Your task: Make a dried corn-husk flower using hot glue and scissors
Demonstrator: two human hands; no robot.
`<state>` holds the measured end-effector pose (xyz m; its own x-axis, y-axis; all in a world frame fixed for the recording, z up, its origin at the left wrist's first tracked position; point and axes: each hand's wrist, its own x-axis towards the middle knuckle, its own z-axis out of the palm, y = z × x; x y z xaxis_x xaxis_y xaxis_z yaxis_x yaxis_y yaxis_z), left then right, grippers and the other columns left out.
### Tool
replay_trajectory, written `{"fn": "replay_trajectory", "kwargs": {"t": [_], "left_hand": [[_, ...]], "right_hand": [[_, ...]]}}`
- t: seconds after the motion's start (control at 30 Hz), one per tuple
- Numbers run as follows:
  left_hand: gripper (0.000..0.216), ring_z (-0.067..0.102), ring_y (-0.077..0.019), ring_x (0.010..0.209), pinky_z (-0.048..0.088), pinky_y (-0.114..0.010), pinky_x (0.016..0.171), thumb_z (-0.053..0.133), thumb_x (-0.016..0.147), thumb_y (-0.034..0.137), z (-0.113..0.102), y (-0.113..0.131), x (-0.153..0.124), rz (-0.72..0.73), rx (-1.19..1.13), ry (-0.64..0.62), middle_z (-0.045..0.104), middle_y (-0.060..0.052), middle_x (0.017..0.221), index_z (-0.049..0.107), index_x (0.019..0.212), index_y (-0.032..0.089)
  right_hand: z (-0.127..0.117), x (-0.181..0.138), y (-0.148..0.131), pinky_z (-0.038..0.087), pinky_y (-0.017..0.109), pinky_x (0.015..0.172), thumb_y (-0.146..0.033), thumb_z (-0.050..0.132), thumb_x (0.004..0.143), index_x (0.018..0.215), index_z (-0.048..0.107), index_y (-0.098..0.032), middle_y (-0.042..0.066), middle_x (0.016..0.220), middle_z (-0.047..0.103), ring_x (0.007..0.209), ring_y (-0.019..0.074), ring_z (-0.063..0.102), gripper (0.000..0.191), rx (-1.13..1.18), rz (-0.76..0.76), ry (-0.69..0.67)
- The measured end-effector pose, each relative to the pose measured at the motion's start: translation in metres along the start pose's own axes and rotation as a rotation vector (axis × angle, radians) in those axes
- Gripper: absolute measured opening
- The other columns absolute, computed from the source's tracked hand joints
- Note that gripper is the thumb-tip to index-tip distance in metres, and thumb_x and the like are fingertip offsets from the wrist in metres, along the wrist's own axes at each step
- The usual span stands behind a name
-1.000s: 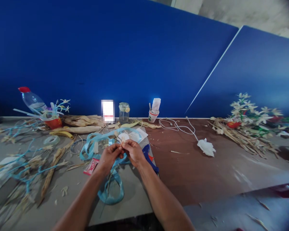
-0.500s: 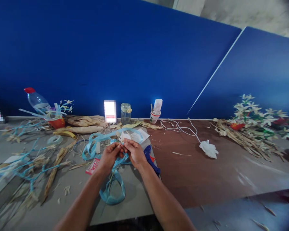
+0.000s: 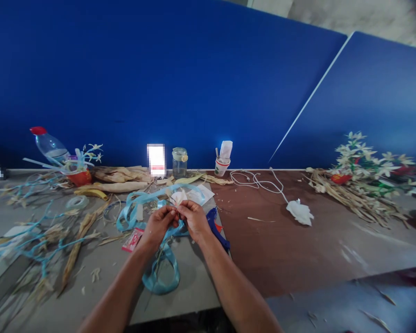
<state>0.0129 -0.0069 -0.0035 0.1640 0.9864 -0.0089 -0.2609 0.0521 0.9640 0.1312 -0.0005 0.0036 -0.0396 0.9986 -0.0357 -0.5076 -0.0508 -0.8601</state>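
My left hand (image 3: 161, 224) and my right hand (image 3: 194, 219) meet over the grey part of the table, fingertips pinched close together. Between them is the base of a small cream-white flower (image 3: 179, 198), its petals pointing up and away from me. Its stem is mostly hidden by the fingers. Light blue ribbon (image 3: 161, 289) lies in loops behind, under and in front of my hands. To the right of my right wrist rests a dark blue tool (image 3: 217, 231) with an orange-red part, its kind unclear. A pink-red packet (image 3: 133, 239) lies left of my left wrist.
Along the blue partition (image 3: 159, 69) stand a glass jar (image 3: 179, 164), a paper cup (image 3: 222, 167) and a tilted bottle (image 3: 50, 143). Blue-wrapped branches (image 3: 52, 249) and dried husks (image 3: 121, 186) cover the left. A white cable (image 3: 260, 184) and white flowers (image 3: 364, 157) are right.
My fingers have shifted slightly on the flower, and its petals now show wider above the fingertips. The whole view has moved a little.
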Motion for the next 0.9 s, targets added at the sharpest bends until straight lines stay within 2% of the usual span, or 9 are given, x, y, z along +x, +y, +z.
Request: {"fn": "replay_trajectory", "kwargs": {"t": [0.4, 0.57, 0.9], "left_hand": [[0.025, 0.051, -0.0087, 0.048, 0.04, -0.022, 0.052, 0.069, 0.069, 0.037, -0.0016, -0.0031, 0.0016, 0.011, 0.044, -0.007, 0.059, 0.002, 0.058, 0.06, 0.072, 0.014], [0.026, 0.051, -0.0089, 0.049, 0.04, -0.023, 0.052, 0.069, 0.069, 0.038, 0.0002, -0.0017, 0.0006, 0.011, 0.052, -0.005, 0.058, 0.002, 0.057, 0.059, 0.069, 0.014], [0.024, 0.052, -0.0084, 0.05, 0.04, -0.021, 0.052, 0.069, 0.07, 0.036, 0.0019, 0.0009, -0.0015, -0.003, 0.045, 0.002, 0.059, 0.002, 0.059, 0.059, 0.07, 0.014]], "right_hand": [[0.0006, -0.0011, 0.0005, 0.028, 0.02, 0.045, -0.027, 0.063, 0.063, 0.066, 0.062, -0.016, -0.006, 0.05, 0.048, 0.046, 0.0064, 0.037, 0.012, -0.101, -0.012, -0.029], [0.0056, -0.0049, 0.0007, 0.033, 0.022, 0.04, -0.028, 0.059, 0.067, 0.068, 0.059, -0.018, -0.007, 0.045, 0.049, 0.037, 0.0085, 0.042, 0.011, -0.033, 0.007, -0.064], [0.0059, -0.0055, -0.0008, 0.036, 0.021, 0.037, -0.033, 0.069, 0.064, 0.061, 0.053, -0.017, -0.008, 0.042, 0.048, 0.034, 0.0077, 0.044, 0.022, 0.054, 0.048, -0.093]]}}
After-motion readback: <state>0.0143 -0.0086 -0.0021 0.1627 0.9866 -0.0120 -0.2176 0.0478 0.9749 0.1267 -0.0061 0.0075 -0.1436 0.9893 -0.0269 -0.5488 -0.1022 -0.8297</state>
